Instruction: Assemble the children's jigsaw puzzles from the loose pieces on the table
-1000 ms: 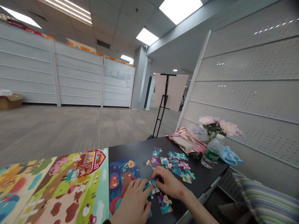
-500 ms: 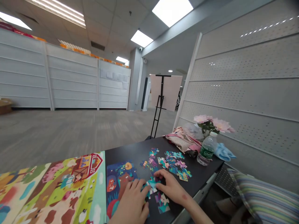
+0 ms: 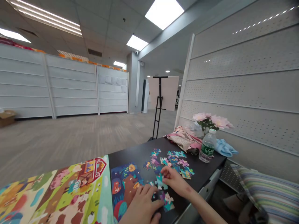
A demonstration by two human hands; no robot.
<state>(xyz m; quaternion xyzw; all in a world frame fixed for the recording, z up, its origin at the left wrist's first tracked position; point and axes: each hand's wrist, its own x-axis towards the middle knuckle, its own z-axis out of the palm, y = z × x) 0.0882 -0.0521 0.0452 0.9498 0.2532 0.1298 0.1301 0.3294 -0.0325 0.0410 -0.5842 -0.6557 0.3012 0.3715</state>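
Note:
My right hand (image 3: 177,182) pinches a teal jigsaw puzzle piece (image 3: 160,182) by its right side, just above the black table. My left hand (image 3: 144,203) lies with fingers spread, palm down, over the right edge of a dark blue picture (image 3: 129,186) with a brown bear. Other puzzle pieces near its fingertips are partly hidden. Close below my right hand lies a purple and teal puzzle piece (image 3: 168,202). Farther back, several loose puzzle pieces (image 3: 173,161) are scattered in small clusters.
A farm picture sheet (image 3: 77,193) covers the left side. At the back right of the black table (image 3: 137,151) are a water bottle (image 3: 207,147), pink flowers (image 3: 212,120), a patterned cloth (image 3: 183,139) and a blue cloth (image 3: 224,147). A striped cushion (image 3: 263,189) is to the right.
My right hand has drawn slightly away from my left fingers, with the teal piece in its pinch. My left hand stays over the picture. The whole view has shifted a little.

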